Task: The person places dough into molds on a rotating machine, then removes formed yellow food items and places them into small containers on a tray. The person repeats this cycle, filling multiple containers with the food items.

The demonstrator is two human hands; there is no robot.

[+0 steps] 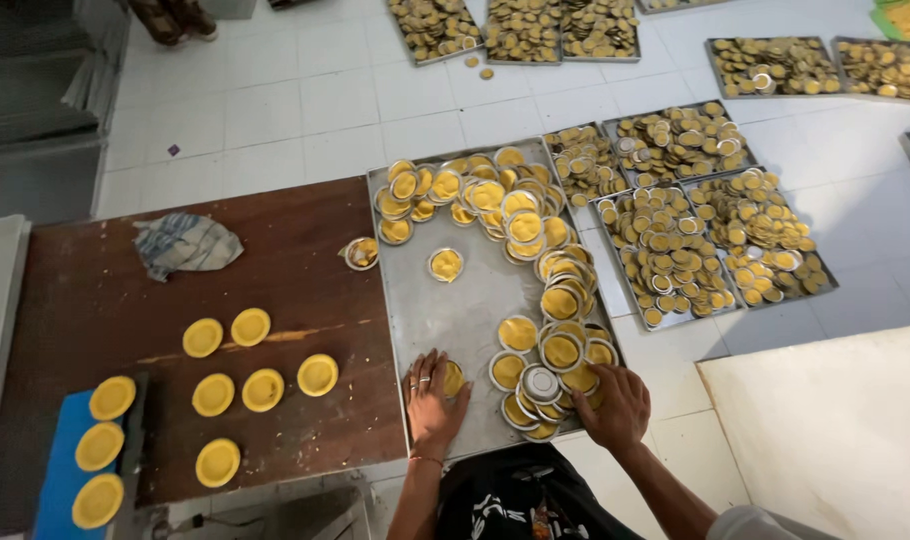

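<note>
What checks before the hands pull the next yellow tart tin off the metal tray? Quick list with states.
1. Left hand flat on the grey metal baking tray, fingers touching one small round tin of yellow pastry: ok.
2. Right hand on the heap of round filled tins at the tray's near edge: ok.
3. Heap stability: tins overlap and tilt: not ok.
4. Brown wooden table has bare space beside the loose yellow pastry discs: ok.
5. Right hand grip: cannot tell.
</note>
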